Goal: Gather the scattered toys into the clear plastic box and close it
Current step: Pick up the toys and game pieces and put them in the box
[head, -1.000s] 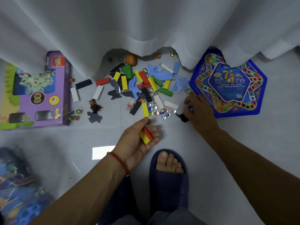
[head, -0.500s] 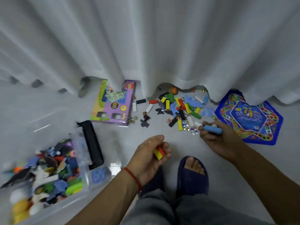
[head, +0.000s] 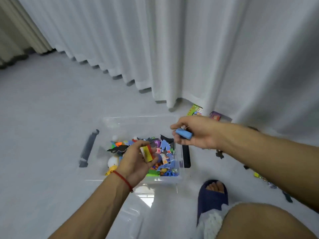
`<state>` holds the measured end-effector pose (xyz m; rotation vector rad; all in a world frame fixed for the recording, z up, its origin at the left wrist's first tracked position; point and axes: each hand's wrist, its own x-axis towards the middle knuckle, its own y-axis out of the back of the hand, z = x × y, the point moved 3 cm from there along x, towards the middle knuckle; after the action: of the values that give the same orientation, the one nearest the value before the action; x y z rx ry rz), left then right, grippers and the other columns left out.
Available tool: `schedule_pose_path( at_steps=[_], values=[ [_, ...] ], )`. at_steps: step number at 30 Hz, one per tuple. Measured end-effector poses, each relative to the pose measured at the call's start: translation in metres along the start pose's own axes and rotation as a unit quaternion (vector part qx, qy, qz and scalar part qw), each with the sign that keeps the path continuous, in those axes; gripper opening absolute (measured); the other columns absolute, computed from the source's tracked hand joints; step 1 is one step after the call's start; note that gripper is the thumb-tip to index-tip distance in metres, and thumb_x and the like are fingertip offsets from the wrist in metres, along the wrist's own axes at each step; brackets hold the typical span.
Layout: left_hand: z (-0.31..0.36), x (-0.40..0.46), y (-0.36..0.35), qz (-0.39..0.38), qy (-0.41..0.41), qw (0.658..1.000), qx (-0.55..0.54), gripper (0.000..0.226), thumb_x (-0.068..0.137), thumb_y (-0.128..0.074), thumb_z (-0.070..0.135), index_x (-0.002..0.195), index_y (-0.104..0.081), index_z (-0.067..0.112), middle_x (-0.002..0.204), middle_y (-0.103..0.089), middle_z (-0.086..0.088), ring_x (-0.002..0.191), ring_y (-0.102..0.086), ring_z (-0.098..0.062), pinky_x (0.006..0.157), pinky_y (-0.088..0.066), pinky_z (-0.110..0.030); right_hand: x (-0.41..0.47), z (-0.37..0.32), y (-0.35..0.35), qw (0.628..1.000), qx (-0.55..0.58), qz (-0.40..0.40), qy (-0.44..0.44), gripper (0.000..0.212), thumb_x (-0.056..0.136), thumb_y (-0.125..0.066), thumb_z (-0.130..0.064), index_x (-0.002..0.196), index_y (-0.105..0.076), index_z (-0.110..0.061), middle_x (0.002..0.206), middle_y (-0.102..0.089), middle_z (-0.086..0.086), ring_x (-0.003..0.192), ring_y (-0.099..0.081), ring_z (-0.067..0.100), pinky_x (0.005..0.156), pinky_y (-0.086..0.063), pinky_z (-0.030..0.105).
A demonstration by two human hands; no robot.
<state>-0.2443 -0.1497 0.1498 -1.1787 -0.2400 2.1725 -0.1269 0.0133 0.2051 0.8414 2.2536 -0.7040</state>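
Red and yellow blocks: the left hand (head: 136, 163) grips a small stack of red and yellow blocks (head: 146, 153), palm turned inward, held above the middle of the clear plastic box (head: 138, 119).
Right hand: the right hand (head: 195, 132) pinches a blue block (head: 183, 134) with a tiny piece tucked beside it; that piece is too small to name. This hand is over the box's far right corner.
Box: it sits open on the pale floor (head: 43, 126), already heaped with bright toys (head: 162, 152). No lid is clearly visible.
Doing the step well: both hands are likely about to drop their loads. Lowering them close to the heap before the fingers let go should keep blocks from bouncing over the wall.
Left to gather: a few small pieces (head: 264, 178) lie on the floor at the right, well apart from the box.
Surroundings: a white curtain (head: 172, 49) hangs behind, with a game carton (head: 196, 110) peeking from under it. A foot in a navy slipper (head: 212, 195) stands just beside the box's near right corner.
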Motion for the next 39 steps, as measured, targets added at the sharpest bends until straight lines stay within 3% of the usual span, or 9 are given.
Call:
schedule_pose_path(
  at_steps=[3,6,8,10,13,17,27,31,39],
  values=[
    [0.016,0.002,0.002,-0.014,0.000,1.000,-0.011,0.012,0.086,-0.059,0.016,0.091,-0.051,0.008,0.076,-0.054,-0.013,0.086,-0.055,-0.028,0.102,-0.044,-0.042,0.024,0.003,-0.030,0.998,0.004,0.057,0.026,0.023,0.094,-0.055,-0.010,0.113,-0.056,0.002,0.110,-0.050,0.017,0.083,-0.053,0.026,0.076,-0.059,0.045],
    [0.026,0.014,-0.004,-0.014,0.003,1.000,-0.001,0.031,0.082,-0.064,0.021,0.103,-0.048,0.006,0.090,-0.049,-0.015,0.089,-0.050,-0.030,0.103,-0.047,-0.045,0.036,0.000,-0.038,0.994,0.045,0.091,0.041,0.036,0.093,-0.054,-0.018,0.124,-0.049,0.000,0.113,-0.052,0.018,0.091,-0.061,0.032,0.067,-0.055,0.045],
    [0.030,0.023,-0.009,-0.010,0.001,1.000,-0.004,0.041,0.078,-0.068,0.023,0.108,-0.047,0.003,0.106,-0.049,-0.021,0.092,-0.051,-0.033,0.099,-0.049,-0.051,0.041,-0.001,-0.036,0.991,0.054,0.114,0.040,0.045,0.090,-0.057,-0.025,0.126,-0.049,0.001,0.137,-0.047,0.023,0.129,-0.049,0.040,0.091,-0.051,0.049],
    [0.030,0.029,-0.015,-0.003,0.005,1.000,0.019,0.053,0.080,-0.067,0.027,0.123,-0.046,0.003,0.124,-0.047,-0.024,0.106,-0.054,-0.036,0.102,-0.048,-0.052,0.041,-0.002,-0.033,0.990,0.058,0.123,0.038,0.049,0.086,-0.059,-0.032,0.120,-0.052,0.003,0.141,-0.043,0.023,0.138,-0.036,0.039,0.108,-0.037,0.053],
    [0.028,0.032,-0.022,0.010,-0.001,0.998,0.064,0.060,0.085,-0.063,0.030,0.138,-0.043,0.008,0.134,-0.043,-0.025,0.125,-0.046,-0.040,0.106,-0.044,-0.049,0.041,-0.001,-0.030,0.993,0.051,0.104,0.034,0.056,0.085,-0.059,-0.036,0.123,-0.054,0.004,0.136,-0.047,0.023,0.132,-0.044,0.037,0.110,-0.031,0.058],
    [0.022,0.030,-0.025,0.018,-0.014,0.996,0.086,0.044,0.089,-0.060,0.031,0.129,-0.053,0.012,0.128,-0.050,-0.020,0.119,-0.054,-0.035,0.084,-0.055,-0.043,0.038,0.009,-0.036,0.998,0.026,0.056,0.024,0.055,0.088,-0.057,-0.034,0.130,-0.054,0.000,0.136,-0.043,0.019,0.134,-0.038,0.035,0.105,-0.039,0.062],
    [-0.005,0.018,-0.043,-0.001,-0.045,0.989,0.144,0.034,0.095,-0.056,0.028,0.123,-0.060,0.009,0.127,-0.058,-0.017,0.116,-0.058,-0.031,0.093,-0.054,-0.043,-0.001,0.004,0.077,0.978,-0.145,0.133,0.075,0.029,0.087,-0.063,-0.031,0.104,-0.071,-0.008,0.103,-0.063,0.009,0.087,-0.059,0.021,0.080,-0.060,0.038],
    [-0.046,0.019,-0.092,-0.088,-0.030,0.979,0.183,0.030,0.094,-0.054,0.025,0.117,-0.065,0.009,0.117,-0.065,-0.014,0.101,-0.062,-0.026,0.099,-0.051,-0.044,-0.052,0.016,0.187,0.943,-0.268,0.192,0.037,0.032,0.092,-0.059,-0.025,0.112,-0.066,-0.001,0.098,-0.065,0.013,0.085,-0.060,0.023,0.070,-0.056,0.034],
    [-0.182,0.073,-0.177,-0.162,0.057,0.904,0.391,0.026,0.094,-0.057,0.022,0.114,-0.067,0.009,0.113,-0.067,-0.016,0.094,-0.062,-0.027,0.088,-0.056,-0.044,-0.094,0.135,0.366,0.827,-0.457,0.310,-0.105,0.023,0.089,-0.057,-0.028,0.087,-0.066,-0.007,0.090,-0.069,0.018,0.077,-0.066,0.031,0.069,-0.057,0.039]
  ],
)
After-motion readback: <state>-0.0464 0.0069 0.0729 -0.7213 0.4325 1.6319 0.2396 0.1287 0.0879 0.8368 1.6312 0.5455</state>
